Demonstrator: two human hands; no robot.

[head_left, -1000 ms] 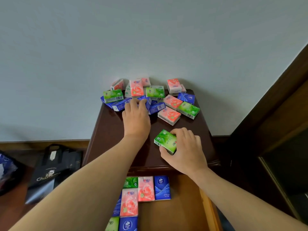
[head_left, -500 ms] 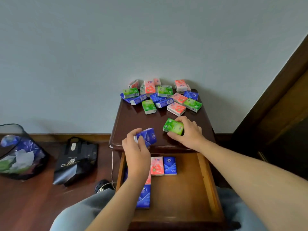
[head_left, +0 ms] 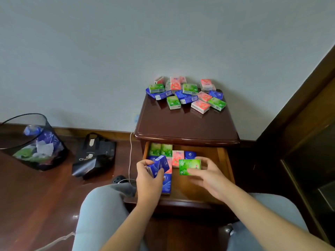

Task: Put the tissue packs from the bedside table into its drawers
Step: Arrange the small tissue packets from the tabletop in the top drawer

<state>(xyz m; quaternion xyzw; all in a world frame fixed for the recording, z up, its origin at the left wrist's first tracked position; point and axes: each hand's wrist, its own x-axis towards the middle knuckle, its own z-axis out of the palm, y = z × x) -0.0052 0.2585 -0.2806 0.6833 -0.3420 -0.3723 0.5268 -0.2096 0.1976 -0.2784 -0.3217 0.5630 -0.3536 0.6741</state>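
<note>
the left hand [head_left: 149,178] grips a blue tissue pack [head_left: 159,164] tilted on edge; the right hand [head_left: 206,175] pinches a green tissue pack [head_left: 189,167] held flat, both over the open drawer [head_left: 223,160]. to place well, lay each pack flat and butt it against the rows already filling the drawer's 10 o'clock corner. bare wood toward 4 o'clock gives room; the blue one's slot seems tighter, though the hand hides it. keep knuckles under the bedside table [head_left: 186,124] lip at 12 o'clock, where loose packs [head_left: 186,95] wait.
</note>
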